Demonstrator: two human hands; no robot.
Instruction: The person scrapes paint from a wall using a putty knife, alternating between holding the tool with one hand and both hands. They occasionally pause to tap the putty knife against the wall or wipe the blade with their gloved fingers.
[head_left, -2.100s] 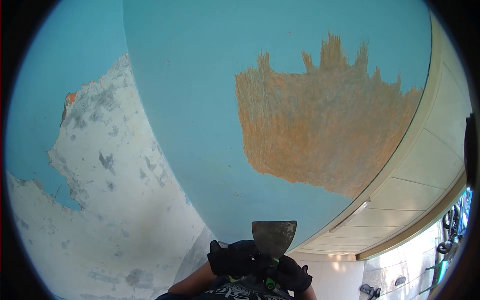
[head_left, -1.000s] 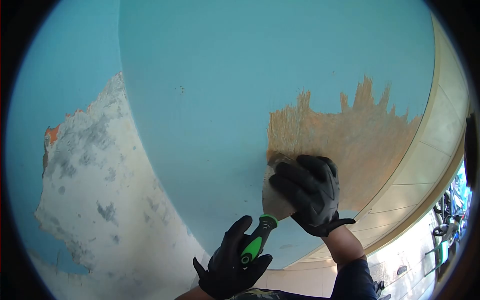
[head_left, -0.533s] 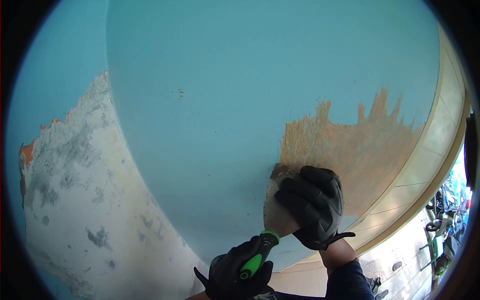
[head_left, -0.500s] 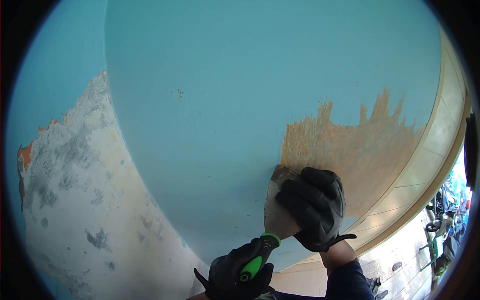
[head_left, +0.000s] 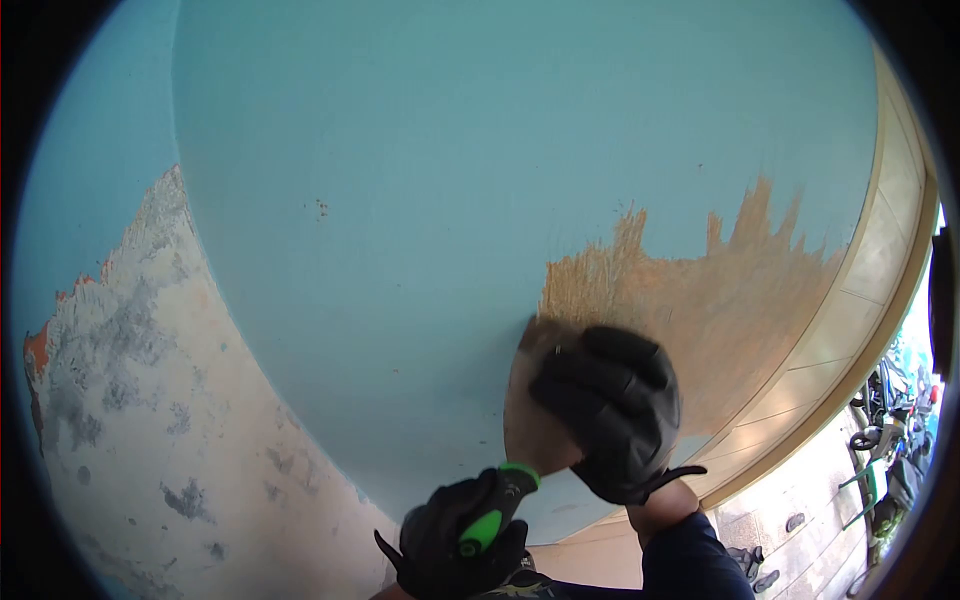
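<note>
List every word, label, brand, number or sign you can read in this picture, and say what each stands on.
No text is readable.
Black-and-green plastic scraper handle: any markings are too small or blurred.
Dark printed shirt: only a scrap of pale print shows, illegible.
Distant parked motorbikes: too small and blurred.

The scraper [head_left: 537, 405] had a broad, dull grey-brown metal blade, partly covered and slightly blurred, and a black handle with bright green parts. It sat tilted, its wide edge facing left and its handle slanting to the lower left. The blade's top corner was at the lower left of a rough orange-brown patch [head_left: 720, 320] with a jagged, streaked upper edge on the blue wall [head_left: 420, 180].
</note>
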